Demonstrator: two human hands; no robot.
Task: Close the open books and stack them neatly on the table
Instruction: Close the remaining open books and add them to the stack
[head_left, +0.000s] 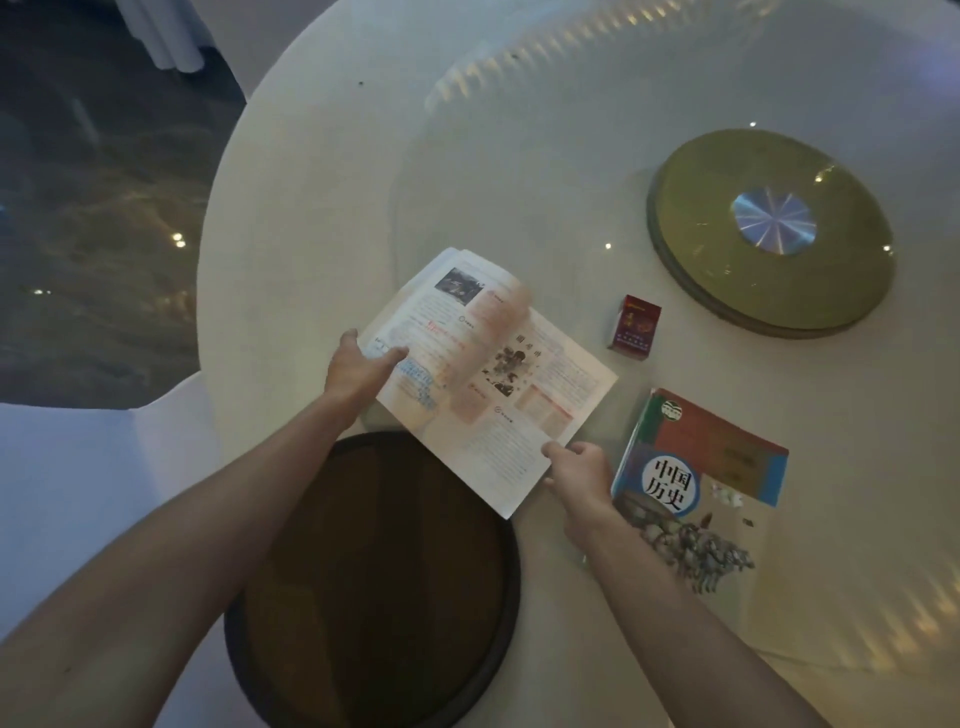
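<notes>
An open textbook (488, 374) with printed pages and pictures is held above the near edge of the round white table (322, 171). My left hand (358, 366) grips its left edge, thumb on the page. My right hand (579, 470) pinches its lower right corner. Some middle pages stand up, blurred. A closed history textbook (727, 467), with a colourful cover and a white circle bearing characters, lies flat on the table just right of my right hand.
A small red box (635, 325) stands upright beyond the books. A round olive turntable base (769, 228) with a silver hub sits under the glass at the back right. A dark round stool seat (379, 582) is below the open book.
</notes>
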